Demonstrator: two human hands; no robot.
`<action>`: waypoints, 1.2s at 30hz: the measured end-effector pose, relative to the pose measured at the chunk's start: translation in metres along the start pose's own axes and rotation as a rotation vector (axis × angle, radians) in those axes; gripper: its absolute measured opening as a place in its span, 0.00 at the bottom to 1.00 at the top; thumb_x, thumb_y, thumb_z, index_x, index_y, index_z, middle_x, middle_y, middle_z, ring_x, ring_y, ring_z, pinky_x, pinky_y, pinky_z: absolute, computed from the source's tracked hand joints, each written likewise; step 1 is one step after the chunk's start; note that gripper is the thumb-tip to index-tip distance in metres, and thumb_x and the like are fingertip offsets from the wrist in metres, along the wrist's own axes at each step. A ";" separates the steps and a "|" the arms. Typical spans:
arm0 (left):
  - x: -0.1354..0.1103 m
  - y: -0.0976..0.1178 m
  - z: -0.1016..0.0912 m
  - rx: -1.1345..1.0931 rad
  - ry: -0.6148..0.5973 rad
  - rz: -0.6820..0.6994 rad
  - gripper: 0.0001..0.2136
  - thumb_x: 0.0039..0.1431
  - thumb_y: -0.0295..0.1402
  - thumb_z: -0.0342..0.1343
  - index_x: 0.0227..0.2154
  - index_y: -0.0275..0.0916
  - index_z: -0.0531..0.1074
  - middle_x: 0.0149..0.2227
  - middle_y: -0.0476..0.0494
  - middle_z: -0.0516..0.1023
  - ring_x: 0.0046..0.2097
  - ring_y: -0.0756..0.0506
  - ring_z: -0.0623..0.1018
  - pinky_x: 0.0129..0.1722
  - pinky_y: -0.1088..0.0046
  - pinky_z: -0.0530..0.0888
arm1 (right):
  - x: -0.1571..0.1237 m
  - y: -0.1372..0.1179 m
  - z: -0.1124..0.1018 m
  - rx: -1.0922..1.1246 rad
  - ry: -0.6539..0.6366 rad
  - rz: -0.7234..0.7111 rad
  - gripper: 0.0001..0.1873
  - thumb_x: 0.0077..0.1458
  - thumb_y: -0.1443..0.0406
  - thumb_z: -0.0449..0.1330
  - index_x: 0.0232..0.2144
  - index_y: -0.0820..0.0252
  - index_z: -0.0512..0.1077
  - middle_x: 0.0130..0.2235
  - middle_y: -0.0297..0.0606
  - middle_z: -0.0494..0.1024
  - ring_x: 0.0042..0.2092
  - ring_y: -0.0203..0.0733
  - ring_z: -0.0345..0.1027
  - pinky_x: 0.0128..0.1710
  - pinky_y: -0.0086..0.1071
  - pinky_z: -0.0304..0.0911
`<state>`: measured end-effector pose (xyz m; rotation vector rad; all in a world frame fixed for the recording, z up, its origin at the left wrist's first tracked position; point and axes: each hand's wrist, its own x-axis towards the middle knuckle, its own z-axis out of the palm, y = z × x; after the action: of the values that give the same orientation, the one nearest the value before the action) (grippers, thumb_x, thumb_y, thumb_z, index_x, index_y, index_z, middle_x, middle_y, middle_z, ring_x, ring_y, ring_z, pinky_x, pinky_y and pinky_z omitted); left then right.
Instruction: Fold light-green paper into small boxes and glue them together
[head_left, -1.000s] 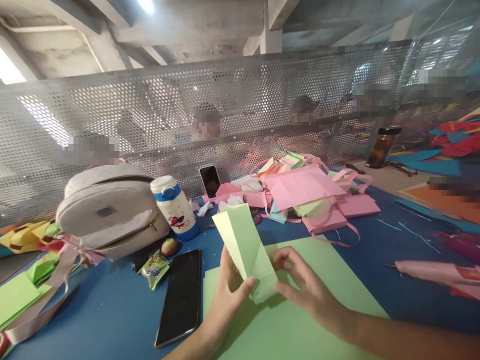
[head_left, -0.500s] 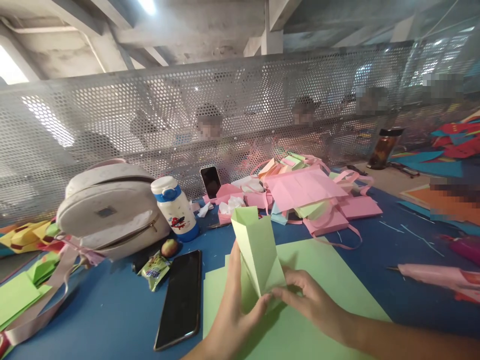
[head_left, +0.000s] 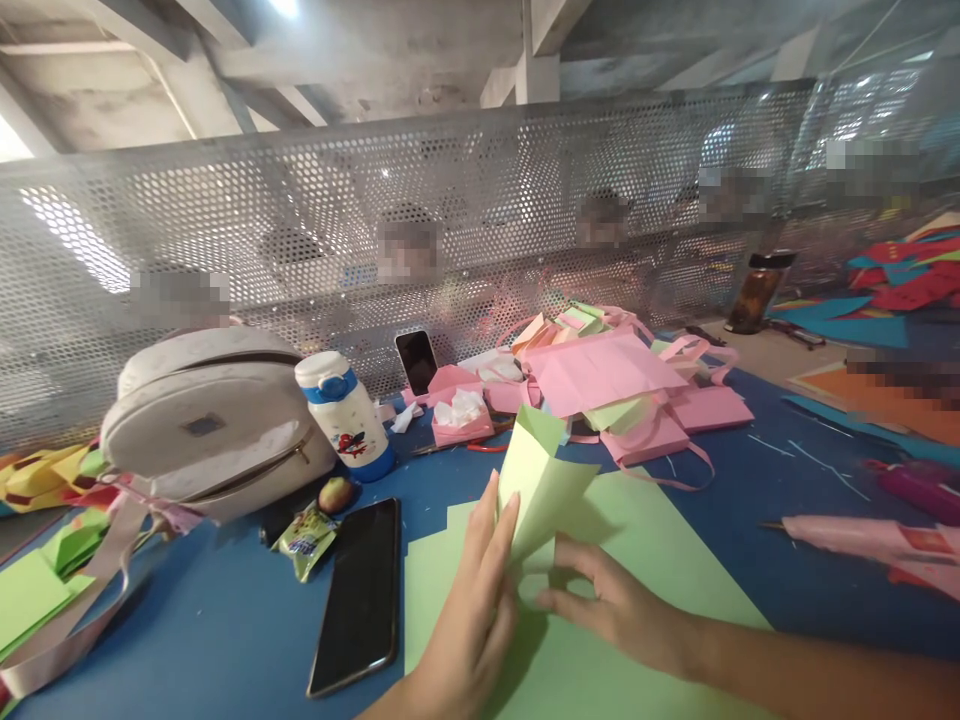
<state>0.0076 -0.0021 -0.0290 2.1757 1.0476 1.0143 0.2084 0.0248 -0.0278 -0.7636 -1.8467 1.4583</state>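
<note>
A pale green folded paper bag (head_left: 534, 485) stands tilted above the table, its open top facing up and away. My left hand (head_left: 480, 595) is wrapped around its left side, fingers along the paper. At the bag's lower end, my right hand (head_left: 611, 600) pinches a small flap between thumb and fingers. Part of the bag's base is hidden behind my left hand. Beneath both hands lie larger green paper sheets (head_left: 667, 560), stacked slightly out of line.
Left of the sheets lies a black phone (head_left: 358, 590), near a snack packet (head_left: 306, 540), a bottle (head_left: 345, 415) and a white backpack (head_left: 202, 420). Pink paper bags (head_left: 607, 375) pile up behind. A pink glue gun (head_left: 847, 530) is at right. A perforated metal screen (head_left: 480, 220) borders the table.
The bag has turned and tilted to the right in my hands. My left fingers have moved up around its side, and my right hand has shifted to a flap at its base.
</note>
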 end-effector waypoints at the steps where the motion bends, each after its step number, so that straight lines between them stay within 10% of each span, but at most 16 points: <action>1: 0.000 0.000 0.000 -0.028 -0.006 -0.010 0.27 0.71 0.29 0.34 0.70 0.55 0.40 0.73 0.55 0.28 0.72 0.39 0.37 0.70 0.55 0.46 | 0.000 -0.001 0.000 -0.026 -0.007 0.004 0.22 0.59 0.60 0.62 0.56 0.51 0.72 0.53 0.40 0.75 0.51 0.48 0.69 0.56 0.42 0.63; 16: 0.014 -0.009 0.006 -0.585 0.146 -0.291 0.58 0.49 0.53 0.65 0.69 0.46 0.27 0.68 0.31 0.56 0.68 0.30 0.59 0.65 0.51 0.60 | 0.000 -0.007 -0.002 -0.077 0.236 -0.095 0.13 0.60 0.54 0.61 0.37 0.57 0.76 0.41 0.40 0.77 0.47 0.47 0.70 0.51 0.35 0.65; 28: 0.016 0.006 -0.015 0.080 0.092 0.034 0.54 0.48 0.55 0.65 0.69 0.53 0.35 0.68 0.31 0.52 0.67 0.25 0.56 0.62 0.40 0.58 | 0.005 -0.022 0.001 0.462 0.042 0.090 0.29 0.44 0.56 0.73 0.48 0.56 0.74 0.47 0.42 0.80 0.54 0.52 0.71 0.54 0.43 0.65; 36: 0.023 0.013 -0.024 0.269 0.041 0.069 0.53 0.49 0.52 0.66 0.70 0.52 0.35 0.69 0.31 0.51 0.67 0.25 0.56 0.61 0.42 0.60 | 0.003 -0.020 -0.001 0.434 0.098 0.041 0.34 0.43 0.55 0.74 0.52 0.56 0.71 0.53 0.45 0.77 0.56 0.53 0.69 0.57 0.45 0.64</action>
<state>0.0035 0.0118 0.0035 2.4294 1.1937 1.0010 0.2062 0.0229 -0.0077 -0.6444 -1.3775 1.7344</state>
